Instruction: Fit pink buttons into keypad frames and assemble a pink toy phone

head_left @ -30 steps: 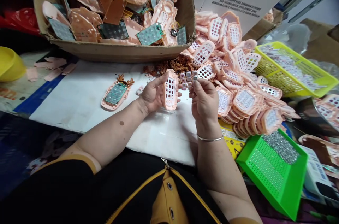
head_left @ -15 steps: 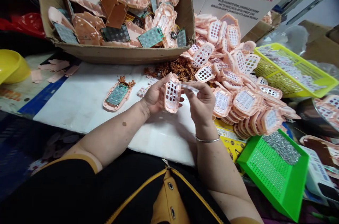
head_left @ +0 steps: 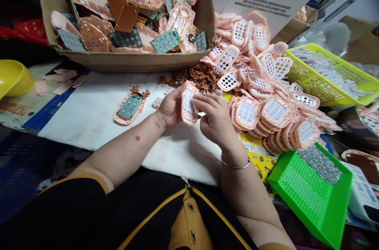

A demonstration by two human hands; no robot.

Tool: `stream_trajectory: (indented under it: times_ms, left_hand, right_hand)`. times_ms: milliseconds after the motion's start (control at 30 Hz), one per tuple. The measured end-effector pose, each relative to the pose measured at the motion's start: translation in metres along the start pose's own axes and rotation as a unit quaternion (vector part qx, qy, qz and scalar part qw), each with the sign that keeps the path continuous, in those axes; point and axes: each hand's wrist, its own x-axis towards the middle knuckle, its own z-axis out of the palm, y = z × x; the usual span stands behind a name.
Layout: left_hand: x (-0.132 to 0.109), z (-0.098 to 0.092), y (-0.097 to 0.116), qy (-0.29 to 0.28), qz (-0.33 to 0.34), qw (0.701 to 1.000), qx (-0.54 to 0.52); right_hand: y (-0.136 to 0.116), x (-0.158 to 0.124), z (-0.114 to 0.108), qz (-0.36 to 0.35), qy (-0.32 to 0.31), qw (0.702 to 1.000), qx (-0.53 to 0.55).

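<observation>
Held in the left grip, above the white surface: a pink shell, long axis running away from the body, keyed side turned up to the camera. Closed around its left edge: left grip, thumb along this edge, other fingers mostly behind. Lying inside the shell: a pale keypad. Touching it from the shell's right side: right grip, fingers near to each other and stretched out; thumb partly hidden, so cannot tell if pinching something or only touching. With both in contact, neither grip nearer.

Beyond the shell, brown antler-like pieces, then the edge of a cardboard box. To its right, past the right grip, stacks of similar shells, limiting sideways movement. To its left, well apart, a shell half with green circuit board. Widest room: over the surface, on the shell's near and left sides.
</observation>
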Motion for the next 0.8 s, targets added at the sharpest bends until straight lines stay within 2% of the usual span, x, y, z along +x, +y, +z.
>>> stream_trajectory:
  times_ms: [167, 267, 367, 500, 633, 700, 800]
  left_hand:
    - [-0.002, 0.006, 0.000, 0.000, 0.020, 1.000, 0.014]
    - [-0.002, 0.006, 0.000, 0.007, 0.032, 0.999, 0.027]
    - [-0.001, 0.003, 0.003, 0.013, 0.057, 0.997, 0.044]
    - [-0.001, 0.002, 0.006, 0.030, 0.082, 0.994, 0.060]
    - [-0.005, 0.006, 0.004, 0.000, 0.055, 0.996, 0.077]
    - [-0.008, 0.008, 0.002, -0.022, 0.024, 0.995, 0.092]
    - [-0.010, 0.009, 0.002, -0.023, 0.001, 0.994, 0.110]
  right_hand:
    - [-0.007, -0.002, -0.004, -0.023, -0.065, 0.997, -0.021]
    - [-0.006, -0.004, -0.007, -0.019, -0.083, 0.996, -0.038]
    - [-0.011, -0.005, -0.009, -0.052, -0.095, 0.994, -0.024]
    - [-0.027, -0.004, 0.000, -0.064, -0.052, 0.993, -0.081]
    - [-0.031, -0.011, 0.004, -0.066, 0.006, 0.987, -0.145]
    - [-0.024, -0.021, -0.005, -0.060, 0.031, 0.984, -0.166]
    - [-0.002, -0.040, -0.029, -0.001, 0.058, 0.974, -0.219]
